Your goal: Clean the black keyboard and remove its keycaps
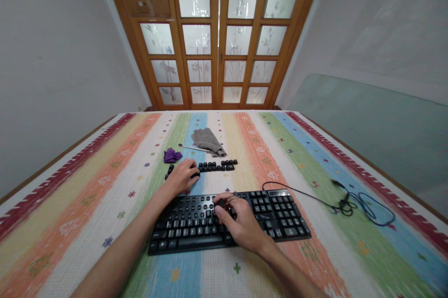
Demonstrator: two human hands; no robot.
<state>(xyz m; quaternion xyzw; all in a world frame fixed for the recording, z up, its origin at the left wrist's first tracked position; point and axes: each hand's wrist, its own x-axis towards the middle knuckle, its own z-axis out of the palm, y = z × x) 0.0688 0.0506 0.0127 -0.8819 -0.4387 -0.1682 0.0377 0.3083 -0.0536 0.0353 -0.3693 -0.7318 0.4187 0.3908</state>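
A black keyboard [196, 241] lies across the striped cloth in front of me, with bare key switches showing in its upper left rows. Beyond it, loose black keycaps [212, 166] are laid out in rows. My left hand [182, 176] is over the left part of these rows, thumb and fingers closed around a dark keycap [195, 174]. My right hand [241, 221] is above the middle of the keyboard, its thumb and fingertips pinching a small dark piece that looks like a keycap [220, 203]. The fingers partly hide it and the keys below.
A crumpled purple cloth [172, 155], a thin brush [192, 148] and a grey cloth [208, 140] lie beyond the loose keycaps. The keyboard's black cable [308, 191] runs right to a loose coil. Wooden glazed doors [215, 20] stand behind the table.
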